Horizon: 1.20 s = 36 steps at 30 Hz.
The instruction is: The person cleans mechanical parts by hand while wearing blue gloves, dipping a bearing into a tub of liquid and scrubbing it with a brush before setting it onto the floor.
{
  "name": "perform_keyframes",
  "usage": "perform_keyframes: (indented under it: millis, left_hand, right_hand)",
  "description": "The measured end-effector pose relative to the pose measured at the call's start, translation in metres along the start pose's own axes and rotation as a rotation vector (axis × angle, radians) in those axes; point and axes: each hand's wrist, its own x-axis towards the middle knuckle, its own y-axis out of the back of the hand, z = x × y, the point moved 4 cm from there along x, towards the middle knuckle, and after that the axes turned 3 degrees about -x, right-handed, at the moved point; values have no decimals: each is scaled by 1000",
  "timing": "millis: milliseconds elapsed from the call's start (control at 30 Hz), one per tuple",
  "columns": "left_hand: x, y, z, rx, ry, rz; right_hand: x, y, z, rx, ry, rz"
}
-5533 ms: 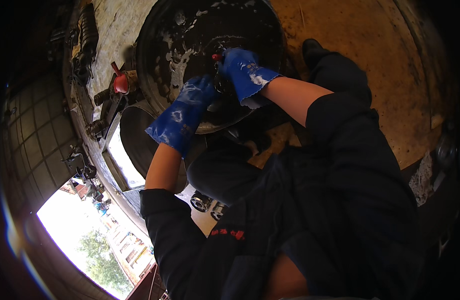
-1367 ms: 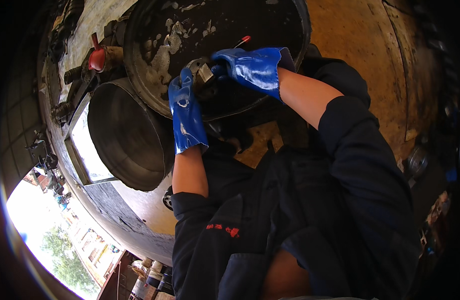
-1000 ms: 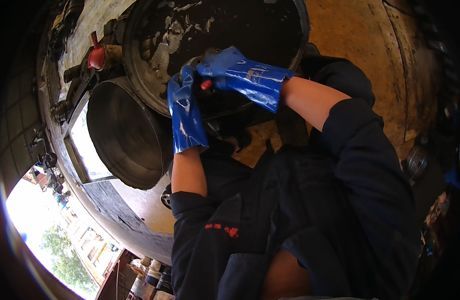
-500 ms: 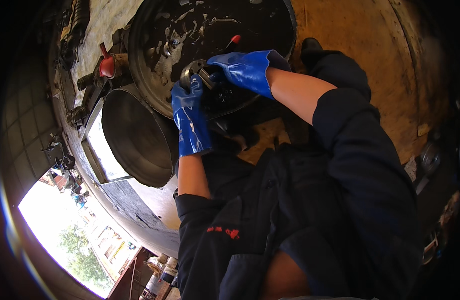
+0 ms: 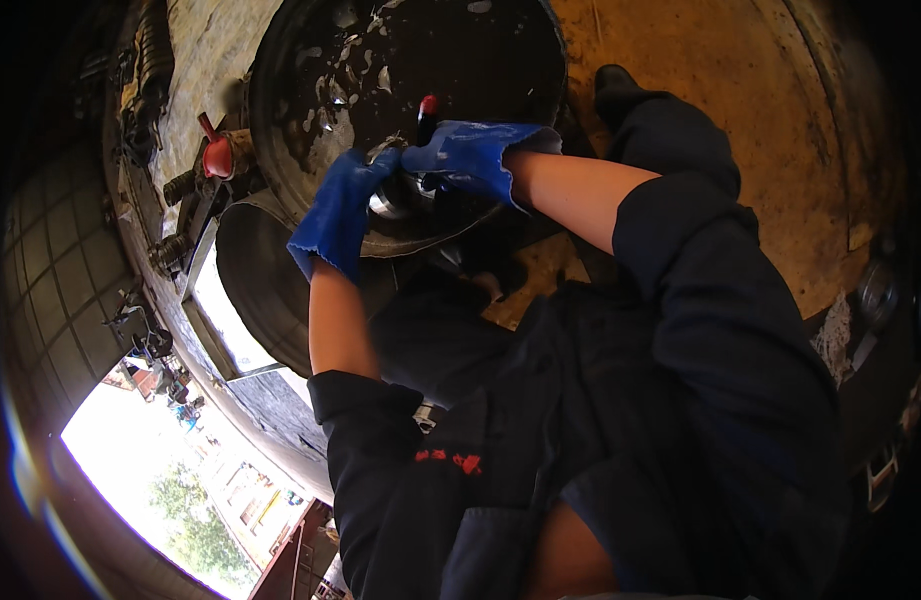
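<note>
Sandy floor open rightward; our left hand and right hand clamp a metal part over the drum, red tool gripped, valve crowding left.

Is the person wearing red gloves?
No, both gloves are blue: the left hand and the right hand rest on the big black greasy round metal disc.

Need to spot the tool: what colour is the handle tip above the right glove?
Red, on a dark handle, clearest in the head view.
</note>
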Motion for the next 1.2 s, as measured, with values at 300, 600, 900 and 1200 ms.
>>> perform_keyframes:
  millis: [300,600,900,1200]
  left_hand:
    - [-28,-16,-29,-447,-320,82]
    - [-80,-74,-18,20,-65,791]
    - [-88,-8,27,-135,-262,216]
    - [-84,-27,21,-405,-365,244]
  right_hand:
    - [32,-40,-11,-739,263,-81]
    - [-9,2,0,-16,159,-41]
    - [8,-6,9,-321,395,35]
    - [32,-22,9,-416,119,-49]
